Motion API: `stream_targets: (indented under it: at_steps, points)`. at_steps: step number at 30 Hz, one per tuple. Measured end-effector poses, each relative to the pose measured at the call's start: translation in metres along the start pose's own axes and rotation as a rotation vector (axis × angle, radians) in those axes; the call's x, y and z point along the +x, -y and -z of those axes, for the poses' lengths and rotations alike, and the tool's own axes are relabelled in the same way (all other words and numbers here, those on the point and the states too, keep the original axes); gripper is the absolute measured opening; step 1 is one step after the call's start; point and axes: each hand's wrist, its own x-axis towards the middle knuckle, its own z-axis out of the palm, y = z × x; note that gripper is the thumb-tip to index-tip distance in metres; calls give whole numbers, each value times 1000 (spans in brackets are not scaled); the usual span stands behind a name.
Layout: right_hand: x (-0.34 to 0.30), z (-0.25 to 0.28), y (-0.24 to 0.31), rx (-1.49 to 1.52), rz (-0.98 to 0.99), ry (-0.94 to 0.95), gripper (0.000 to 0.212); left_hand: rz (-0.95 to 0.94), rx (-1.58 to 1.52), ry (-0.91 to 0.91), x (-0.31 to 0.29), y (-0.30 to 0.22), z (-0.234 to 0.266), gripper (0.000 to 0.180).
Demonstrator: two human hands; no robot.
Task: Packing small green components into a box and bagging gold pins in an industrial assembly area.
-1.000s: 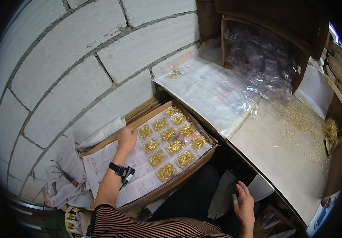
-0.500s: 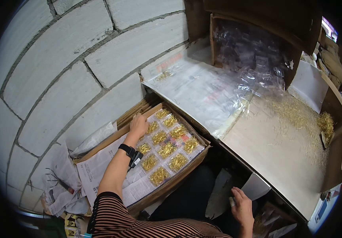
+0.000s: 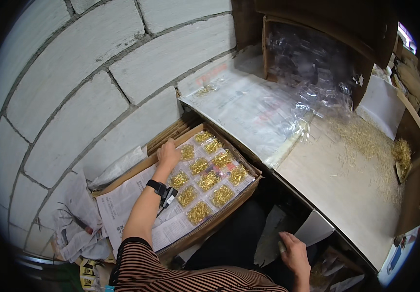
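My left hand (image 3: 169, 155) reaches over the cardboard box (image 3: 210, 225), bent downward at its far left side beside the packets. Its fingertips are hidden, so whether it grips anything does not show. In the box, clear packets of thin gold-coloured metal pieces (image 3: 209, 180) lie in rows on printed newspaper (image 3: 132, 197). A black band with a small device (image 3: 164, 191) circles my left wrist. Over my lap, my right hand (image 3: 295, 255) hovers with its fingers loosely bent and apart, nothing visible in them. A pale band (image 3: 282, 246) sits on one of its fingers.
On the right, a worktop (image 3: 331, 194) bears loose gold pieces (image 3: 365, 141) and plastic sheeting (image 3: 249, 109). An open carton of clear bags (image 3: 312, 63) stands at its back. White block wall (image 3: 73, 112) rises on the left. Crumpled paper and a red-handled tool (image 3: 84, 226) lie beside the box.
My left hand has shifted slightly toward the box's left edge, uncovering more of the packets beside it. The fingers of my right hand have drawn in a little. The view has shifted slightly.
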Motion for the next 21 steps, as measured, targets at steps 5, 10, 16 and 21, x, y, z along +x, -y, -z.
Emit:
stream_targets:
  at_steps: [5,10,16,21]
  points:
    - [-1,-1,4,17,-16,-4,37,85,-229,132,2,16,-7,18]
    - [-4,0,1,4,-41,-22,36,29,-178,-67,-21,12,42,17]
    - [0,-1,2,10,-15,-31,32,262,-55,178,-38,69,51,19]
    - [0,-5,0,-12,13,45,38,420,-818,335,-40,78,25,20]
